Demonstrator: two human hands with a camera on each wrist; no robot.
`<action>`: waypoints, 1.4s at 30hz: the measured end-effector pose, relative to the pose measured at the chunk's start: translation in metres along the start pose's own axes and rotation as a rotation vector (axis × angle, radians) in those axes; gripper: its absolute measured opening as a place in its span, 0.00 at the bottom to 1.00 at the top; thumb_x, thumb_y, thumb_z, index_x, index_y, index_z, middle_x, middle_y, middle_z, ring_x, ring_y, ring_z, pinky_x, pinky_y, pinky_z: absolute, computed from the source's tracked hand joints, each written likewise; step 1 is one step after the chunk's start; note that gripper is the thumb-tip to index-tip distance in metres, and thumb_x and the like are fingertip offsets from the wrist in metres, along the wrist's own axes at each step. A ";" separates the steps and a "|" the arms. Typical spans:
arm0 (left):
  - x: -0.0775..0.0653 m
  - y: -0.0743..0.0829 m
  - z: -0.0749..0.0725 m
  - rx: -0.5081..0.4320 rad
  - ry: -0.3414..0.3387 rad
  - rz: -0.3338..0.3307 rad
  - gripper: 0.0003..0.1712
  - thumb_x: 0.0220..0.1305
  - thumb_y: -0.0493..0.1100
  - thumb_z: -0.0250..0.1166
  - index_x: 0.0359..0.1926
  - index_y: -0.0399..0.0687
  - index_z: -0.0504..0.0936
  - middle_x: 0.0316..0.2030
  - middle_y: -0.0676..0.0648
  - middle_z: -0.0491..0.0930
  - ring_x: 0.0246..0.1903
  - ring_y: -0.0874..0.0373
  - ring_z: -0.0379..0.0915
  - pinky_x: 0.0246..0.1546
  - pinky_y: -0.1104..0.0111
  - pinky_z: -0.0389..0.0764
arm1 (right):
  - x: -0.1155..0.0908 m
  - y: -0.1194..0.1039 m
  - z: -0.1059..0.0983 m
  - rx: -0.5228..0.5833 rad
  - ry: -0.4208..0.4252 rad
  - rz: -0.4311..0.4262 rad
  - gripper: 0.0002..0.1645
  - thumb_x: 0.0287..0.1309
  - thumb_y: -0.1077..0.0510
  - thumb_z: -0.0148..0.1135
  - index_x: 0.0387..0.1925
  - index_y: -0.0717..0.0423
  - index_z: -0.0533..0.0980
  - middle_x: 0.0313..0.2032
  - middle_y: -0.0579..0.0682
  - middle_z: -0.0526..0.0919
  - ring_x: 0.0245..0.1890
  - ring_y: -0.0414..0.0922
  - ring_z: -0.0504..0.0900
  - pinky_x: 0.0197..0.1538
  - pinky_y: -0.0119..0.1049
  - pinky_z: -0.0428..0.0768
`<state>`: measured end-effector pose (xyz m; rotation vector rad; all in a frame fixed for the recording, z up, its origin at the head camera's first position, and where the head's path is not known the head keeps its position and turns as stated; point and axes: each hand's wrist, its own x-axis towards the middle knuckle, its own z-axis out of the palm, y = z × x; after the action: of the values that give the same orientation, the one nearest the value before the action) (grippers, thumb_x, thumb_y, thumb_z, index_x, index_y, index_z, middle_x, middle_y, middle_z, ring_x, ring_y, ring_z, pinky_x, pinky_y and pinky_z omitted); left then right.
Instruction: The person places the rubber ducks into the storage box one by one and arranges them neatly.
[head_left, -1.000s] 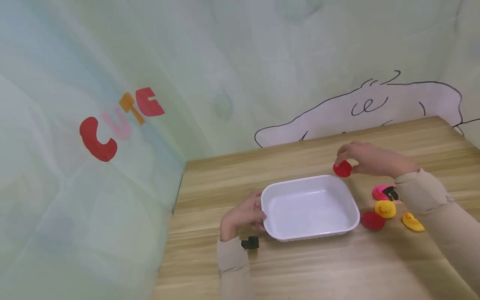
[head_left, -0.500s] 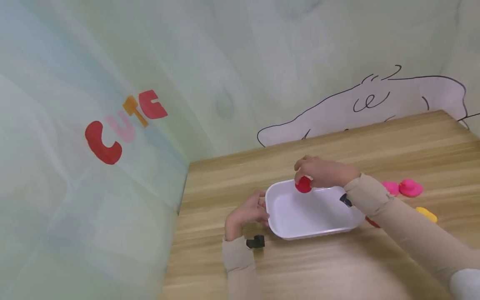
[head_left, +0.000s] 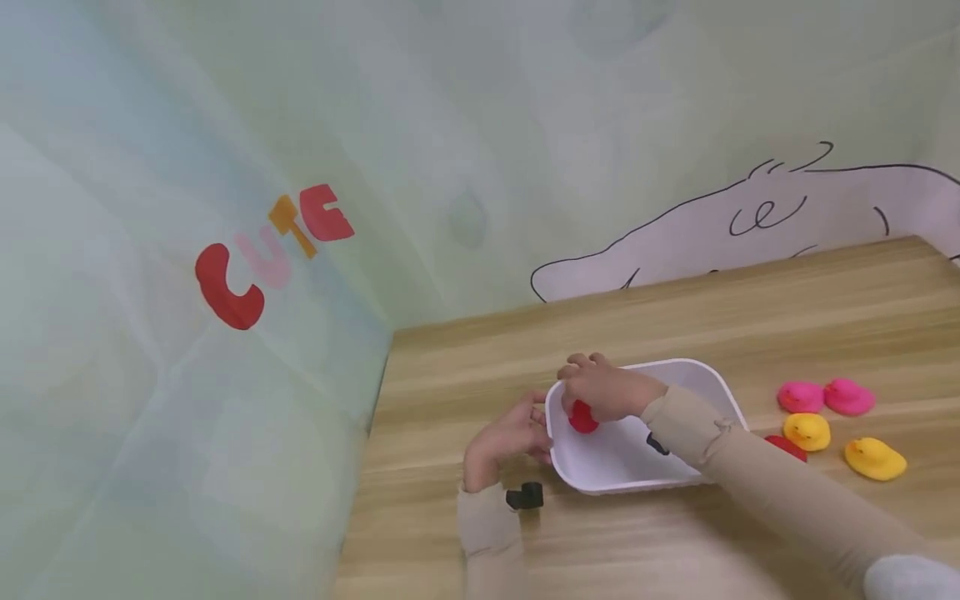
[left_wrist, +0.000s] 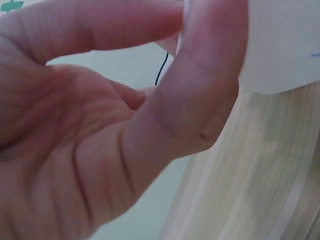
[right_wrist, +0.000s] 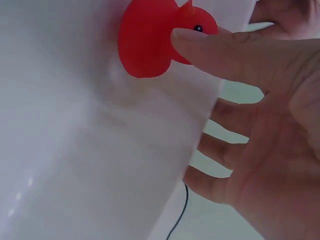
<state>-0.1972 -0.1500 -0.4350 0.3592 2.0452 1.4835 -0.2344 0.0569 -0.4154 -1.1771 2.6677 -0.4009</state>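
Observation:
A white plastic basin (head_left: pixel 617 458) sits on the wood-grain table. My left hand (head_left: pixel 510 435) grips its left rim; in the left wrist view the thumb and a bent finger (left_wrist: pixel 200 95) meet at the white wall. Inside the basin, at its left end, my right hand (head_left: pixel 609 390) holds a red rubber duck (head_left: pixel 582 418). The right wrist view has the thumb (right_wrist: pixel 225 55) against the head of the duck (right_wrist: pixel 147 40), close to the basin wall (right_wrist: pixel 150 130). The other right fingers extend past the rim.
Right of the basin lie two pink ducks (head_left: pixel 800 397) and two yellow ducks (head_left: pixel 876 459). Another red toy (head_left: pixel 787 447) is partly covered by the right sleeve (head_left: pixel 780 479). Curtains with CUTE lettering (head_left: pixel 228 287) stand behind the table's left and back edges.
My right hand has carried the red duck left from behind the basin's far right corner, over the rim and down into the left end. My left hand keeps its grip on the rim.

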 end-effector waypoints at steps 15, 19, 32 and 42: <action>0.011 0.009 0.002 0.009 -0.009 -0.046 0.39 0.53 0.23 0.59 0.68 0.28 0.58 0.41 0.32 0.75 0.23 0.54 0.78 0.30 0.62 0.90 | -0.046 0.023 -0.024 0.023 0.047 0.082 0.24 0.48 0.69 0.76 0.48 0.49 0.86 0.60 0.60 0.77 0.64 0.64 0.68 0.64 0.71 0.68; 0.006 0.010 0.001 0.015 0.015 -0.059 0.39 0.52 0.22 0.59 0.67 0.27 0.59 0.41 0.32 0.74 0.23 0.54 0.77 0.31 0.59 0.90 | -0.075 0.036 -0.036 0.002 0.087 0.130 0.24 0.48 0.68 0.76 0.49 0.51 0.85 0.58 0.62 0.78 0.61 0.65 0.71 0.62 0.71 0.70; 0.004 0.008 -0.001 -0.001 0.015 -0.047 0.39 0.51 0.21 0.58 0.67 0.24 0.59 0.41 0.30 0.74 0.25 0.53 0.78 0.31 0.57 0.90 | -0.176 0.109 -0.049 0.007 0.129 0.332 0.22 0.47 0.68 0.77 0.47 0.57 0.85 0.52 0.62 0.81 0.54 0.66 0.76 0.50 0.71 0.78; 0.003 0.005 0.003 -0.010 0.023 -0.055 0.39 0.52 0.21 0.59 0.67 0.23 0.59 0.42 0.31 0.73 0.26 0.53 0.77 0.33 0.55 0.90 | -0.225 0.144 -0.014 -0.004 0.118 0.431 0.22 0.42 0.68 0.79 0.43 0.54 0.85 0.57 0.74 0.74 0.57 0.76 0.65 0.51 0.78 0.72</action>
<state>-0.1984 -0.1445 -0.4321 0.2804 2.0483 1.4707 -0.1882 0.3201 -0.4323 -0.5645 2.9174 -0.3978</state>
